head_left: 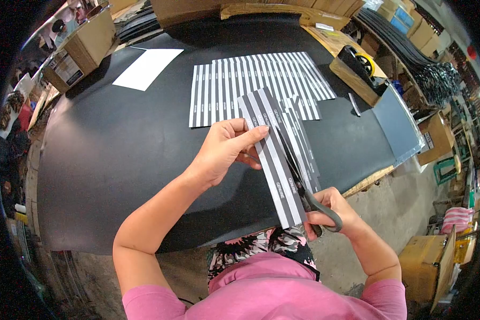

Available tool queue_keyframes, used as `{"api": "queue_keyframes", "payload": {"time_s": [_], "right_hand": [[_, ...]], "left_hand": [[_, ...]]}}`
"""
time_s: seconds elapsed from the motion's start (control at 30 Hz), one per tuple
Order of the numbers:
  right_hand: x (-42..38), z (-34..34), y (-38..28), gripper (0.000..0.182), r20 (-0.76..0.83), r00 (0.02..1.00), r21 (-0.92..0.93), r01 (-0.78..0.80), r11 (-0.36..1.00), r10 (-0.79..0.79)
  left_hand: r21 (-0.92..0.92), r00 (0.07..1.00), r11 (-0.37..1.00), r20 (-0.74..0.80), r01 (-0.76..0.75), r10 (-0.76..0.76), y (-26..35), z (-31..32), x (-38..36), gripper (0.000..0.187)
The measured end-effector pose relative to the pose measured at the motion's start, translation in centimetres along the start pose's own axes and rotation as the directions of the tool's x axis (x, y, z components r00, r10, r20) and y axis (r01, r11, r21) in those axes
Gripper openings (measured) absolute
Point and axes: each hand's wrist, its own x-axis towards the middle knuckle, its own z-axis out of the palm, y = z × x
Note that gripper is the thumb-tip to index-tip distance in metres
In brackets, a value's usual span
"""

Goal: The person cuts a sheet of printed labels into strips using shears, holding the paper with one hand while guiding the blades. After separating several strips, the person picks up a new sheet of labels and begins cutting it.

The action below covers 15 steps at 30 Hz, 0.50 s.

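My left hand (224,152) has its grip shut on a striped sheet (272,154) held over the near edge of the table (117,160). My right hand (333,210) grips scissors (298,181) cutting into it.

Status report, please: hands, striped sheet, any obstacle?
Left hand grips striped sheet. Right hand works scissors, blades in the sheet. Cut strips lie beyond on black table, apart from the cut.
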Motion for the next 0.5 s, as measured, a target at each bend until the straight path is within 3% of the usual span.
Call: {"api": "queue_keyframes", "payload": {"time_s": [0.07,0.4,0.5], "right_hand": [[0.03,-0.35,-0.01,0.017,0.072,0.997,0.048,-0.001,0.999,-0.003],[0.05,-0.26,-0.10,0.018,0.029,0.991,0.034,-0.135,0.990,0.134],[0.12,-0.33,0.04,0.017,0.051,0.995,0.050,-0.085,0.995,0.082]], "left_hand": [[0.028,1.000,1.000,0.004,-0.009,0.009,-0.22,-0.08,0.12,0.027],[0.292,0.981,0.941,-0.036,-0.172,0.191,-0.52,0.15,-0.03,0.025],[0.228,0.984,0.960,-0.020,-0.165,0.174,0.06,0.84,-0.60,0.026]]}}
